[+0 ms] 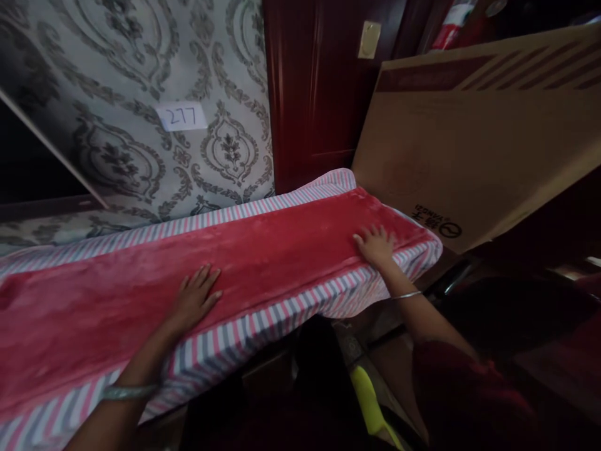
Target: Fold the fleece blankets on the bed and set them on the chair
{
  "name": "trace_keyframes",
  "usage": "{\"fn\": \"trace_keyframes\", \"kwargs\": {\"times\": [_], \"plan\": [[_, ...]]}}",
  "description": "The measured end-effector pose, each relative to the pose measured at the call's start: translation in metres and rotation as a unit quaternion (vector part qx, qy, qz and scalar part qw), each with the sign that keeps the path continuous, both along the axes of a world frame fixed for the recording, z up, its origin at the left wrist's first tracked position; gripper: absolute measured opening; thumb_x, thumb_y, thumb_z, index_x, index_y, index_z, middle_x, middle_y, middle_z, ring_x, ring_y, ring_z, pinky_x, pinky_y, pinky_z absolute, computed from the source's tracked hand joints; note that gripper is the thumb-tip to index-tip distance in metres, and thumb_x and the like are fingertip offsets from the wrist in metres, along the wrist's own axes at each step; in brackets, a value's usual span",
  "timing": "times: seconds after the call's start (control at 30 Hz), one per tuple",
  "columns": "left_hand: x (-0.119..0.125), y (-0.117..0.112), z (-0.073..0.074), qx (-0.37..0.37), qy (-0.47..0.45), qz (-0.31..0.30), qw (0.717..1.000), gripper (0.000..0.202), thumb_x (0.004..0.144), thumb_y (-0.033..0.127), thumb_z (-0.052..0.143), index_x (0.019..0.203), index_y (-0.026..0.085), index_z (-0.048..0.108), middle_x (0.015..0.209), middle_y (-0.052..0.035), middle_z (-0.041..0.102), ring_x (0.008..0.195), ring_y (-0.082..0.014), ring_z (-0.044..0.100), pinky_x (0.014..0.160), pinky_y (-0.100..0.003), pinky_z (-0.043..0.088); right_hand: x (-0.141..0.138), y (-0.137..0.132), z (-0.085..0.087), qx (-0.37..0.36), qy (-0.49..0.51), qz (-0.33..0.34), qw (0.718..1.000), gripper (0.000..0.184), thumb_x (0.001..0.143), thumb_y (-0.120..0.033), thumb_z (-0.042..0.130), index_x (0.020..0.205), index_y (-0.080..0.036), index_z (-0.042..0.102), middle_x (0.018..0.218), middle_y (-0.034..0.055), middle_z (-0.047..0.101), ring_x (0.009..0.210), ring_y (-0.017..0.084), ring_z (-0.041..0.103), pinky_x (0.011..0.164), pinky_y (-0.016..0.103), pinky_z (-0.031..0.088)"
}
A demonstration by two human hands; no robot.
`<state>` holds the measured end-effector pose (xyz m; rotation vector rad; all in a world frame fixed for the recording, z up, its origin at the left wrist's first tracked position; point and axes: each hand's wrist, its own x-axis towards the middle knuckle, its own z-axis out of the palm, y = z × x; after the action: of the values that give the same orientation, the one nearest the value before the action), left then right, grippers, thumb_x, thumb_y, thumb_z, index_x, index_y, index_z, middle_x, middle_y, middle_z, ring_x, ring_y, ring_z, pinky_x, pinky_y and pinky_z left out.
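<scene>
A long red plush cloth [263,244] lies stretched over a cloth with pink, grey and white stripes [244,332], which hangs down over the near edge. My left hand [192,300] rests flat on the red cloth left of the middle, fingers spread. Farther right, near the end of the red cloth, my right hand [375,244] presses on it with its fingers apart. Neither hand grips anything. What supports the two cloths is hidden under them.
Behind the cloths stands a patterned wall with a paper label [183,116] reading 277. A dark red wooden panel [310,94] adjoins it. A large cardboard box [469,138] rises at the right end. Something yellow-green [366,401] shows below.
</scene>
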<state>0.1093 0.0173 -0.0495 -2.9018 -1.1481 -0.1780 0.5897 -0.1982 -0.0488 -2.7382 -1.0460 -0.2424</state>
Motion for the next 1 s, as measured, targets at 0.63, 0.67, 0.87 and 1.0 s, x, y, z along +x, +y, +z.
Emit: {"fn": "trace_keyframes", "kwargs": {"times": [0.63, 0.67, 0.87, 1.0], "plan": [[0.027, -0.069, -0.005, 0.002, 0.005, -0.049, 0.999, 0.059, 0.101, 0.052, 0.035, 0.156, 0.031, 0.035, 0.162, -0.0063, 0.036, 0.152, -0.0285, 0.027, 0.121, -0.058, 0.023, -0.099, 0.017, 0.000, -0.055, 0.031, 0.071, 0.996, 0.054, 0.103, -0.048, 0.031, 0.149, -0.024, 0.049, 0.161, 0.0105, 0.036, 0.147, 0.036, 0.029, 0.114, 0.061, 0.025], [0.027, -0.069, -0.006, 0.001, 0.000, -0.050, 0.999, 0.059, 0.101, 0.052, 0.035, 0.156, 0.031, 0.035, 0.162, -0.0060, 0.036, 0.152, -0.0287, 0.027, 0.120, -0.058, 0.023, -0.112, 0.024, 0.007, -0.053, 0.034, 0.080, 0.995, 0.053, 0.104, -0.047, 0.030, 0.145, -0.023, 0.053, 0.159, 0.0121, 0.039, 0.148, 0.037, 0.028, 0.114, 0.063, 0.024], [0.024, -0.072, -0.007, 0.002, -0.009, -0.052, 0.999, 0.059, 0.101, 0.053, 0.035, 0.155, 0.029, 0.036, 0.161, -0.0068, 0.038, 0.152, -0.0286, 0.027, 0.121, -0.057, 0.022, -0.221, 0.069, 0.018, -0.031, 0.036, 0.320, 0.946, 0.056, 0.102, -0.051, 0.037, 0.155, -0.031, 0.038, 0.166, 0.0040, 0.026, 0.153, 0.031, 0.016, 0.118, 0.061, 0.018], [0.024, -0.075, -0.010, 0.002, -0.019, -0.049, 0.999, 0.058, 0.100, 0.051, 0.038, 0.154, 0.029, 0.038, 0.160, -0.0066, 0.040, 0.151, -0.0279, 0.029, 0.122, -0.057, 0.021, -0.250, 0.073, -0.002, -0.072, 0.060, 0.351, 0.932, 0.059, 0.102, -0.054, 0.034, 0.157, -0.031, 0.033, 0.166, 0.0012, 0.023, 0.153, 0.032, 0.015, 0.119, 0.061, 0.017]]}}
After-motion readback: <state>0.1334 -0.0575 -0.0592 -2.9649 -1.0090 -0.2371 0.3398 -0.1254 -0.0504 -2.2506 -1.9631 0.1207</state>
